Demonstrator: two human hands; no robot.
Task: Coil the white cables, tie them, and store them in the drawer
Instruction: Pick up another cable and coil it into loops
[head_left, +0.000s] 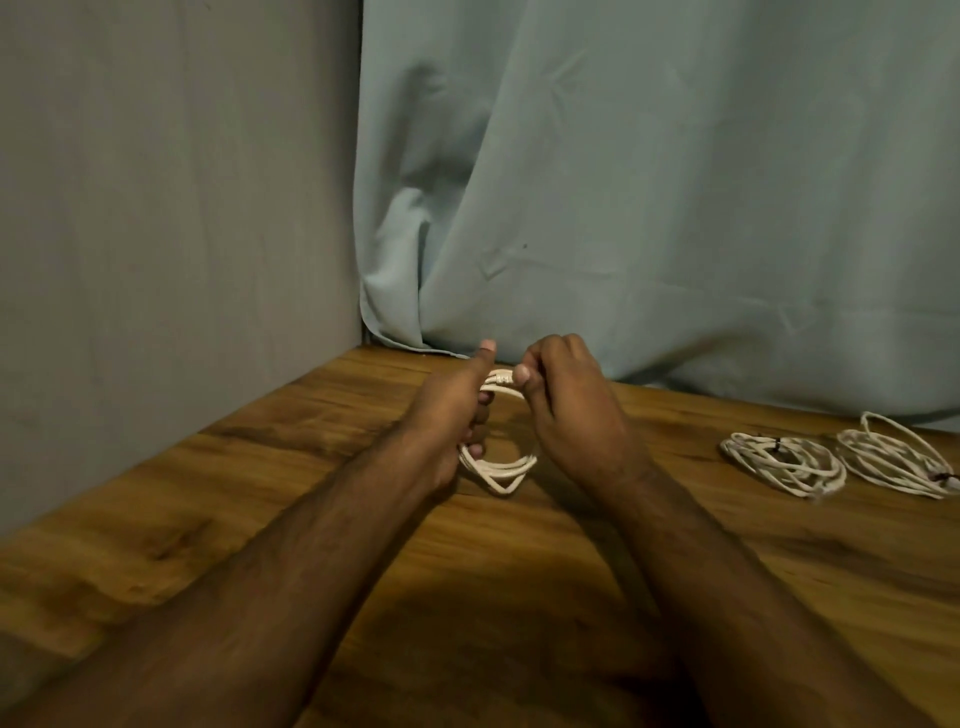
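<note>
A coiled white cable (500, 470) is held upright just above the wooden table (311, 467), between both hands. My left hand (451, 415) grips the coil's left side, its thumb pointing up. My right hand (566, 410) pinches the top of the coil, where the strands are wrapped together. Two more white cable coils lie flat at the right: one coil (784, 462) with a dark tie on it, and a second coil (896, 457) beside it near the frame edge. No drawer is in view.
A pale blue curtain (649, 182) hangs along the table's far edge. A grey wall (171, 208) closes off the left side. Both forearms reach in from the bottom of the frame over the wood.
</note>
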